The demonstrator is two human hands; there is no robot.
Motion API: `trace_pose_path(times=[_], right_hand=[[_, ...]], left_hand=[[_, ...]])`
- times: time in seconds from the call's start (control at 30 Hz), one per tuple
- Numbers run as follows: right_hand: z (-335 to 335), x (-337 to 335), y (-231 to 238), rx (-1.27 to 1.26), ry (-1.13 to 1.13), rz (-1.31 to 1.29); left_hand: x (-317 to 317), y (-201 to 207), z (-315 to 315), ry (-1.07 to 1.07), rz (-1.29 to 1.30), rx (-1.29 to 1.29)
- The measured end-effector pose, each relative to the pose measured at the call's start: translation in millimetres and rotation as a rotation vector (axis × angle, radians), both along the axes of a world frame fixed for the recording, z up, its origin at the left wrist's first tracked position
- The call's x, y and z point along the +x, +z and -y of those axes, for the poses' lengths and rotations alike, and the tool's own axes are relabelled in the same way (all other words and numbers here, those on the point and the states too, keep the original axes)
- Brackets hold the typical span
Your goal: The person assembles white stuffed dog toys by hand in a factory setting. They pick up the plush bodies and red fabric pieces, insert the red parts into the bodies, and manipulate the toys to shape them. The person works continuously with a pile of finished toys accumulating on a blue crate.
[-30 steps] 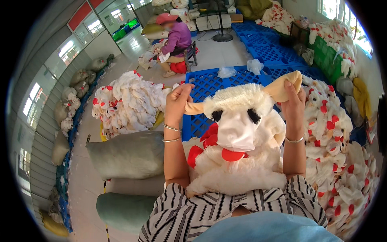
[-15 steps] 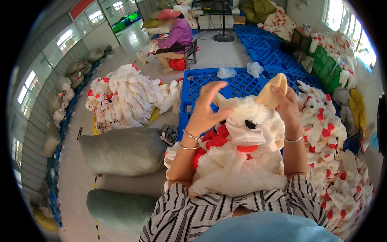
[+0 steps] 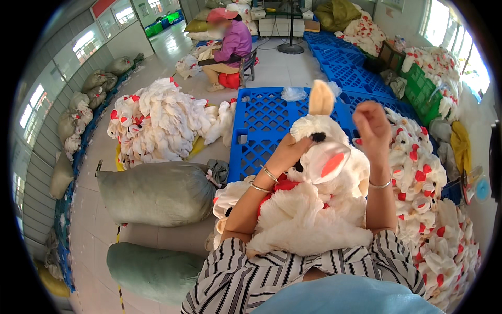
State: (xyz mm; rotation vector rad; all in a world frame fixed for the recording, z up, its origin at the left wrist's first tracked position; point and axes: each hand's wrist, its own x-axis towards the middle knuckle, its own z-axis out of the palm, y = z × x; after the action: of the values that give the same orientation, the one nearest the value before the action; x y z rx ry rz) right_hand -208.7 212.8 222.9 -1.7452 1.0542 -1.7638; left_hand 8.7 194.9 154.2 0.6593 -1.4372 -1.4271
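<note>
a workshop, by the look of it one for soft toys; a limp plush animal point(image 3: 334, 196) is at the front, while white plush pieces with red parts lie in a big left-hand heap point(image 3: 157, 123) and a right-hand heap point(image 3: 418, 178); more fill a green crate point(image 3: 421, 94) near the windows point(image 3: 444, 26); two bulging sacks point(image 3: 157, 193) lie on the tiled floor point(image 3: 86, 220), and smaller bags point(image 3: 97, 80) line the panelled wall point(image 3: 42, 128); blue plastic pallets point(image 3: 261, 128) cover part of the ground; a co-worker point(image 3: 238, 42) sits on a low chair point(image 3: 249, 67) beside similar white pieces point(image 3: 188, 65); black-and-yellow tape point(image 3: 121, 295) marks the floor
</note>
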Motion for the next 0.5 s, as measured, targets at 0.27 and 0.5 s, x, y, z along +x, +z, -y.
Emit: trace_pose_path(times=[0.27,0.5], right_hand=[[-15.5,42.2,-19.7,0.349,0.303,-0.364],[-15.4,42.6,-31.5,0.220,0.219,-0.433]], left_hand=[[-0.3,1.1,-3.2,0.027,0.007,0.041],[2.9,-4.9,-2.9,0.068,0.036,0.072]])
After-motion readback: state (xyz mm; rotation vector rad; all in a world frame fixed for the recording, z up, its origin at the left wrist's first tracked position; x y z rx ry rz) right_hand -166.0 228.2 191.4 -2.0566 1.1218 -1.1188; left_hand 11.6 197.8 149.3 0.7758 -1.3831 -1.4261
